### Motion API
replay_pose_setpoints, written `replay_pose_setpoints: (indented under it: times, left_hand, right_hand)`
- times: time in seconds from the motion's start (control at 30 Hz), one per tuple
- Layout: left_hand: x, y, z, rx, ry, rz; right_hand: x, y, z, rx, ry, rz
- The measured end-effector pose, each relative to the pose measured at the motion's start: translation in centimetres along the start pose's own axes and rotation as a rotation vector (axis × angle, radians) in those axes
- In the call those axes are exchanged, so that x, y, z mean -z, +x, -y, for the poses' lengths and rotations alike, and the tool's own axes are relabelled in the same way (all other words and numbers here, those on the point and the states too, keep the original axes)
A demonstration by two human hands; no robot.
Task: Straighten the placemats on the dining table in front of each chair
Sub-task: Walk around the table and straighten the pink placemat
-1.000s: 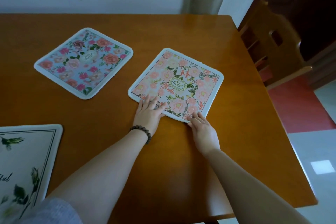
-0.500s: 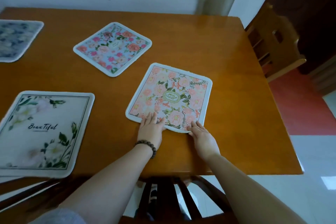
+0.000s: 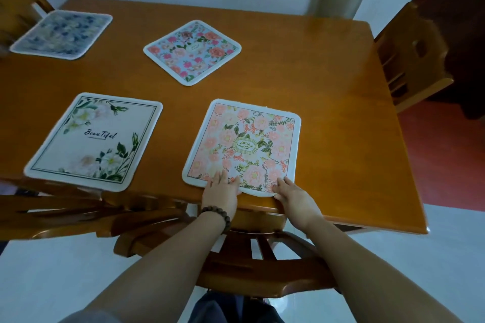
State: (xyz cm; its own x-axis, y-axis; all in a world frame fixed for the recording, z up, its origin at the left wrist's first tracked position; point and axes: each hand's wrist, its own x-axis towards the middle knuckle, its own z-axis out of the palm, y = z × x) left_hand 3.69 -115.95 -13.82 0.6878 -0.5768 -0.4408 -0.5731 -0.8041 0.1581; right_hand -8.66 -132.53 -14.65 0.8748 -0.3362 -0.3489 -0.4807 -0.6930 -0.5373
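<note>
The peach floral placemat (image 3: 242, 145) lay flat at the near edge of the dining table (image 3: 328, 92), toward the near right corner, its sides close to square with that edge and its near border reaching the table's lip. The left hand (image 3: 221, 195) rested on the mat's near border with its fingers (image 3: 219, 178) straight and slightly spread, pressing down rather than gripping; a beaded bracelet (image 3: 216, 215) circled that wrist. The right hand (image 3: 295, 198) touched the mat's near right corner, its fingers (image 3: 282, 183) extended flat on the cloth, and whether the thumb hooked under the border could not be told.

Just beside it to the left, also at the near edge, lay the white placemat (image 3: 94, 141) printed with "Beautiful", turned a little askew. Near the table's middle the blue rose placemat (image 3: 193, 51) sat rotated like a diamond. At the far left corner lay the blue-grey placemat (image 3: 63, 34), blurred.

A wooden chair (image 3: 262, 270) stood tucked under the near edge below the hands, another chair (image 3: 412, 55) stood off the right edge, and a chair back (image 3: 15, 0) showed by the far left corner. No container was on the table.
</note>
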Motion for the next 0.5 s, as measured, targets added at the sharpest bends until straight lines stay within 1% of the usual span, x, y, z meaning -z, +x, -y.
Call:
replay_pose_setpoints:
  times: [0.07,0.1,0.2,0.27,0.33,0.5]
  left_hand:
    - [-0.3,-0.3,0.2,0.032,-0.039,-0.052]
    - [-0.4,-0.3,0.3,0.073,-0.052,-0.077]
    - [-0.5,-0.1,1.4,0.257,-0.106,-0.086]
    - [-0.6,0.3,2.5,0.349,-0.144,-0.07]
    - [-0.8,0.5,3.3,0.348,-0.153,-0.057]
    - [-0.6,1.7,5.0,0.273,-0.153,-0.043]
  right_hand:
    - [-0.1,-0.4,0.0,0.048,-0.048,-0.007]
    - [-0.2,-0.3,0.1,0.038,-0.034,-0.031]
    - [-0.2,0.8,0.8,-0.074,0.078,-0.102]
    - [-0.3,1.9,1.2,-0.145,0.091,-0.097]
    - [-0.7,2.8,1.4,-0.192,0.103,-0.093]
    - [-2.1,3.4,2.8,-0.259,0.155,-0.159]
